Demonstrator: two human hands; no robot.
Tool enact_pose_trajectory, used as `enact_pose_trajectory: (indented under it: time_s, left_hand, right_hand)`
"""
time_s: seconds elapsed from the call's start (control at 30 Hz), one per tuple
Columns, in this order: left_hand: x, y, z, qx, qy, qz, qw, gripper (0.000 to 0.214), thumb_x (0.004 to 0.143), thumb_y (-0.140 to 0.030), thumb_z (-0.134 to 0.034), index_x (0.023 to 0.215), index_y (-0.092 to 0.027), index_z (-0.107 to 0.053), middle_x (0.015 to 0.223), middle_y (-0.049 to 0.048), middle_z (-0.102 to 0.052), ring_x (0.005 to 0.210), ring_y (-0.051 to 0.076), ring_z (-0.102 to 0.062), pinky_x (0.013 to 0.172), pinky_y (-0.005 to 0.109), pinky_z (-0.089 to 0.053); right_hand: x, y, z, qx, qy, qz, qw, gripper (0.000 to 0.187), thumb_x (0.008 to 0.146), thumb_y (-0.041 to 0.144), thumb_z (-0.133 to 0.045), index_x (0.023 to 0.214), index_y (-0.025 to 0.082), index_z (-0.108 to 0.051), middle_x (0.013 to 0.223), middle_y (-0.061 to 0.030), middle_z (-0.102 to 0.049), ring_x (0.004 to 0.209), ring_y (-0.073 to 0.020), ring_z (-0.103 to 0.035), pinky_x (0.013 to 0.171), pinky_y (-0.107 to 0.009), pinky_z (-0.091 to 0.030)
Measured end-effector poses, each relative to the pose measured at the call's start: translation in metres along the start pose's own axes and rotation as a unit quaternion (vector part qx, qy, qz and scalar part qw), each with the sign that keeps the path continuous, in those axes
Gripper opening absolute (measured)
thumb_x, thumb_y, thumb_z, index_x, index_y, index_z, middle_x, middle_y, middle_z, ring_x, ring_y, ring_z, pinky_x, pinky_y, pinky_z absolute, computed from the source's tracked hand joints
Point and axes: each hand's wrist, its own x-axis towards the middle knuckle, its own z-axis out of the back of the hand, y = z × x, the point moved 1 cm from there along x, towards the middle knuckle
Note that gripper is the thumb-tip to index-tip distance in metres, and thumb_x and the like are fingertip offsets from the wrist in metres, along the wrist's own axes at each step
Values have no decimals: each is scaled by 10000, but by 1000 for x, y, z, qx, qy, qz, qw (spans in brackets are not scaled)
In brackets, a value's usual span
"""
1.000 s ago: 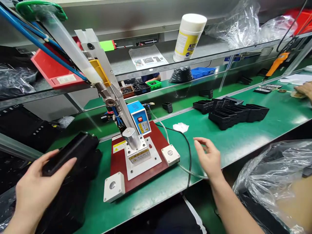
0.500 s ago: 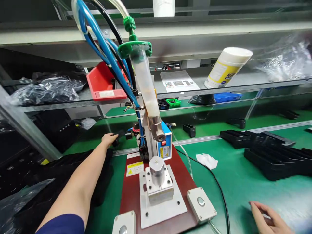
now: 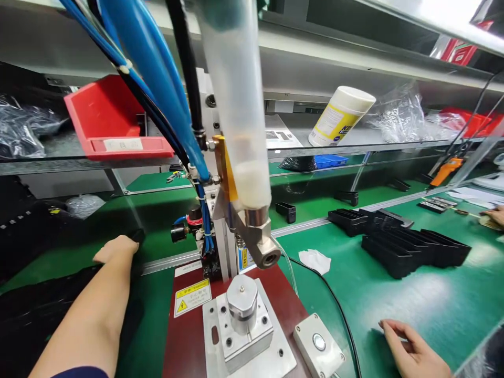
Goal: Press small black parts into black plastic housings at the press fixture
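Note:
My left hand is stretched out to the far left, its fingers closed around a small black plastic part, mostly hidden by the hand. Low on the right, my right hand rests on the green bench, loosely curled, with a gap between thumb and fingers and nothing seen in it. Between my arms stands a dispensing machine with a clear syringe barrel and a metal nozzle block. Below the nozzle, a round metal fixture sits on a bolted plate. A grey button box lies left of my right hand.
Black plastic housings lie in rows on the right of the green bench. A white wipe and a black cable are nearer. The shelf carries a red bin and a tilted canister. Another person's hand shows far right.
The view has moved closer to the machine and swung right, bringing another person's hand into sight. My left hand is still out to the left with the black part; my right hand stays on the bench.

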Motion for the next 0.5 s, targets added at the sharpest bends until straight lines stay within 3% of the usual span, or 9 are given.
enact_pose_trajectory:
  time_s: [0.1, 0.23, 0.33, 0.5]
  left_hand:
    - [-9, 2, 2, 23, 3, -24, 999, 738, 821, -434, -630, 1314, 85, -448, 1442, 357, -318, 1371, 512, -247, 1023, 651, -273]
    - [-32, 4, 8, 47, -46, -156, 985, 760, 896, -536, -464, 1366, 59, -407, 1450, 370, -240, 1364, 543, -207, 1026, 689, -231]
    - [-57, -4, 9, 65, -63, -276, 957, 744, 921, -573, -370, 1385, 5, -416, 1450, 337, -291, 1323, 523, -301, 964, 656, -349]
    - [-115, -22, 7, 144, -45, -392, 908, 665, 937, -539, -326, 1283, -11, -532, 1322, 263, -527, 1222, 438, -473, 893, 599, -451]
  right_hand:
    - [-3, 8, -1, 14, 4, 12, 1000, 527, 570, 707, -559, 763, 242, -713, 659, -35, -654, 597, -269, -634, 576, -359, -501]
    - [-3, 2, -5, 19, 6, 40, 999, 529, 630, 692, -541, 792, 217, -711, 692, -41, -665, 605, -254, -632, 573, -339, -485]
    - [-3, 2, -6, 21, 7, 60, 998, 520, 668, 681, -531, 795, 207, -704, 664, -41, -653, 567, -240, -613, 550, -330, -471]
    - [-2, 16, -9, 31, 18, 100, 994, 479, 714, 639, -495, 752, 199, -681, 646, -54, -650, 500, -224, -575, 506, -322, -430]
